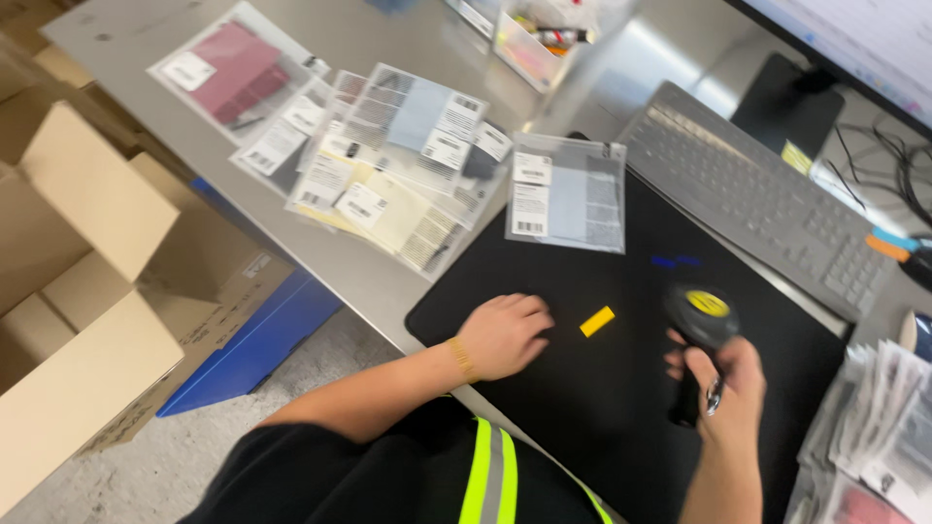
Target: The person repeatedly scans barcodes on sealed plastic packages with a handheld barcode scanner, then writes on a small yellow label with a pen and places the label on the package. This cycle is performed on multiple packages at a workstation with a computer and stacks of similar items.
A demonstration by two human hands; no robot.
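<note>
My right hand [730, 388] grips a black handheld scanner [701, 320] with a yellow top, held upright over the black mat [602, 388]. On the mat's left part my left hand [503, 335] rests with its fingers curled under and nothing visible in it. A small yellow tag [597, 321] lies on the mat between the two hands. A clear bag with a grey-blue item and white labels [568, 194] lies at the mat's far edge.
A pile of clear labelled bags [388, 165] and one with a pink item [233, 73] lie on the grey table [330, 252]. A grey keyboard [757, 194] and a monitor [854, 39] stand at right. More bags [874, 437] sit at lower right. Cardboard boxes [87, 291] stand on the floor at left.
</note>
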